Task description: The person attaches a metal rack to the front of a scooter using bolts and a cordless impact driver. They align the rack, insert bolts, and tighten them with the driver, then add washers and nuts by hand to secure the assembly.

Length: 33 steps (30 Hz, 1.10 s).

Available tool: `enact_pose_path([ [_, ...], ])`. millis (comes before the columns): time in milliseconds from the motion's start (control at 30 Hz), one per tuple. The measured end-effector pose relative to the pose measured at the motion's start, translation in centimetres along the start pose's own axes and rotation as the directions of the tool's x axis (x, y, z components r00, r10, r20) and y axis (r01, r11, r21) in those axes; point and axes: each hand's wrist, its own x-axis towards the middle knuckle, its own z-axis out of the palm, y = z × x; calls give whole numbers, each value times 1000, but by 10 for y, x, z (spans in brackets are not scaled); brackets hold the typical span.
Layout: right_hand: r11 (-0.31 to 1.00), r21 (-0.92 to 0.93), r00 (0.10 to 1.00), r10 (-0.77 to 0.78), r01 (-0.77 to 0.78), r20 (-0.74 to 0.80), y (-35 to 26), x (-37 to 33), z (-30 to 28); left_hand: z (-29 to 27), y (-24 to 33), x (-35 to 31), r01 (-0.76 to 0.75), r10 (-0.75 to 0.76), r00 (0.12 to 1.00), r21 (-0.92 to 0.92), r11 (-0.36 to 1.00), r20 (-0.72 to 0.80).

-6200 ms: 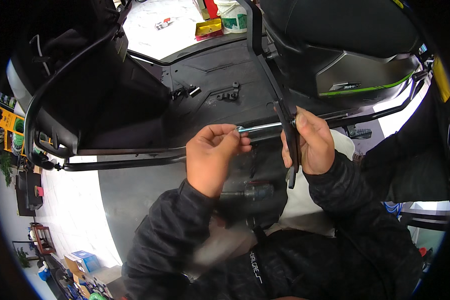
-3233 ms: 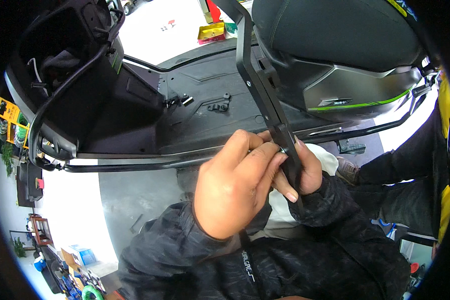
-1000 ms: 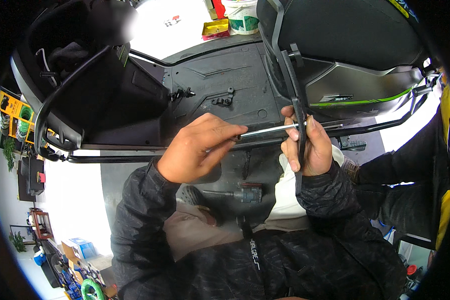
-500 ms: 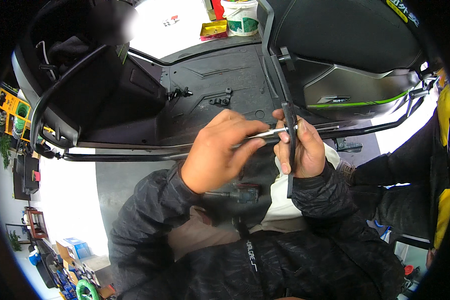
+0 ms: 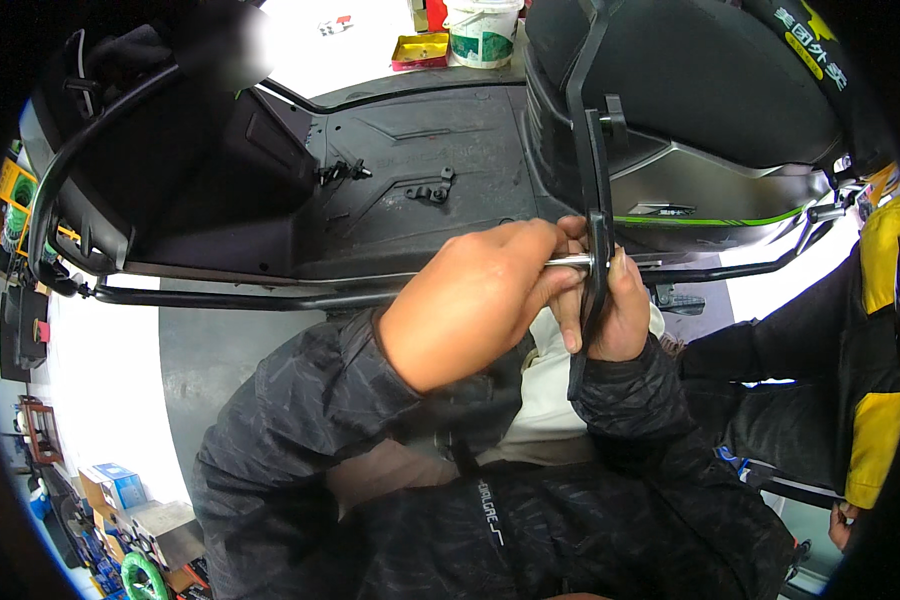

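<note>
Past the dark footboard (image 5: 490,185) stood a white bucket (image 5: 481,35); right of centre, I saw the left hand (image 5: 480,300) pinch a silver rod (image 5: 573,261) at a black bar (image 5: 595,170) the right hand (image 5: 622,312) gripped.

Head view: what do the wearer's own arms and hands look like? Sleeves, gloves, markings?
Left hand and right hand are bare: no gloves, rings or watch visible. Left sleeve and right sleeve are black, loose, wrist-length, with a faint tonal pattern.
</note>
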Motion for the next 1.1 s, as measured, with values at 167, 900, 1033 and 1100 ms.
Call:
enact_pose_path([
  [167, 988, -153, 1000, -16, 18, 16, -3, -1, 6, -11, 0, 1, 8, -20, 982, 61, 998, 190],
  [900, 850, -519, 996, -64, 88, 64, -3, -6, 16, -13, 15, -18, -72, 16, 977, 263, 962, 211],
  [1033, 805, -588, 997, -39, 73, 70, -1, -13, 17, -2, 18, -22, -72, 40, 993, 315, 947, 107],
  [1100, 775, -621, 992, -116, 118, 43, 5, -17, 20, 3, 20, -26, -57, 10, 992, 372, 926, 125],
])
